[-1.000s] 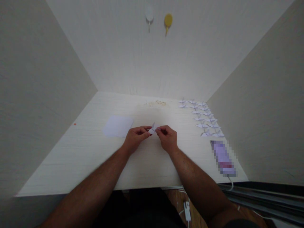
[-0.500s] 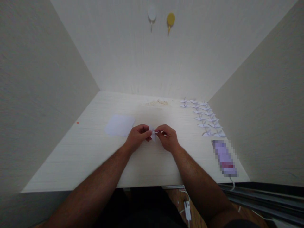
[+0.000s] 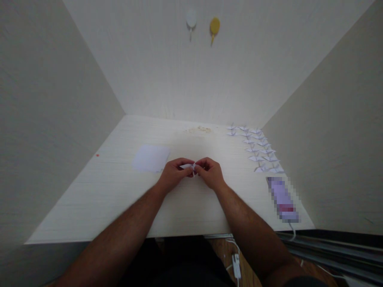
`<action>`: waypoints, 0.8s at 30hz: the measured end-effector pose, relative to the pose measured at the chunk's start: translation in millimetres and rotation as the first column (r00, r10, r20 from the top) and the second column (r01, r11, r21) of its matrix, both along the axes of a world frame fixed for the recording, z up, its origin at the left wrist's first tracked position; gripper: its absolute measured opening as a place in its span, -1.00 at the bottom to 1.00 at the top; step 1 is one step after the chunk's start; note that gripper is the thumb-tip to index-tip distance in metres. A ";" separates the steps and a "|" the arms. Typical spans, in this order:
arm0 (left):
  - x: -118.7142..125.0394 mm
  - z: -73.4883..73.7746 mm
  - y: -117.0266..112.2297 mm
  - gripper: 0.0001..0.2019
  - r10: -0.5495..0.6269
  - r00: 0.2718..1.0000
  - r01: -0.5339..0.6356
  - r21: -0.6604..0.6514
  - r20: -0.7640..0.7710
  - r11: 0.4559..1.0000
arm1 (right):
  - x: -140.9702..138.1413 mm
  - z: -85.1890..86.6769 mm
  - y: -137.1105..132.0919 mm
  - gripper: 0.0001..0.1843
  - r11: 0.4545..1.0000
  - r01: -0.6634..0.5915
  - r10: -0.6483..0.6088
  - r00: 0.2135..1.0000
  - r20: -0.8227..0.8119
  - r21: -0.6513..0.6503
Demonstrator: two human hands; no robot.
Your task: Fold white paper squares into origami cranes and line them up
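Note:
Pinched between my left hand [image 3: 176, 173] and my right hand [image 3: 210, 172] is a small folded white paper [image 3: 188, 166], held just above the middle of the table. The fingers of both hands are closed on it, thumbs toward me, and they cover most of its folds. To the left of my left hand lie flat white paper sheets [image 3: 150, 157]. At the right side of the table several white origami cranes [image 3: 253, 150] sit in rows, away from my right hand.
A blurred-out phone [image 3: 282, 197] with a white cable [image 3: 292, 231] lies at the table's right edge. Walls enclose the table [image 3: 98, 199] on three sides. A white hook [image 3: 191, 20] and a yellow hook [image 3: 214, 26] hang on the back wall. A white power strip [image 3: 236, 266] is below.
My hands have come closer together, and the folded paper has turned between the fingers. One white part of it now points left, over the left fingers.

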State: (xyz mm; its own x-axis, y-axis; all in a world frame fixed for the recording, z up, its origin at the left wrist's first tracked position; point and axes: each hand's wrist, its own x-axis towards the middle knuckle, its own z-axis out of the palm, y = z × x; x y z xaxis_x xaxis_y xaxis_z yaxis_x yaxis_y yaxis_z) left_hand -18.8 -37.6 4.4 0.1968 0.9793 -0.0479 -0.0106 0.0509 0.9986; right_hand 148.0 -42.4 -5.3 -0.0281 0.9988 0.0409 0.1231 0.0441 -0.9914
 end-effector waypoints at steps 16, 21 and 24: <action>1.6 -0.2 -0.7 -0.84 0.037 0.999 -0.039 0.062 0.033 0.997 | 0.8 -6.7 0.3 -0.90 0.996 -0.017 0.013 0.999 0.045 0.089; 1.6 -1.2 -0.5 -0.85 0.035 0.999 -0.037 0.066 0.024 0.997 | -1.0 -1.1 -1.1 -0.91 0.997 -0.020 0.019 1.000 0.021 0.073; 1.7 -2.1 -0.2 -0.86 0.040 0.999 -0.041 0.065 0.018 0.997 | -2.2 0.6 -1.0 -0.93 0.998 -0.031 0.030 1.000 0.003 0.060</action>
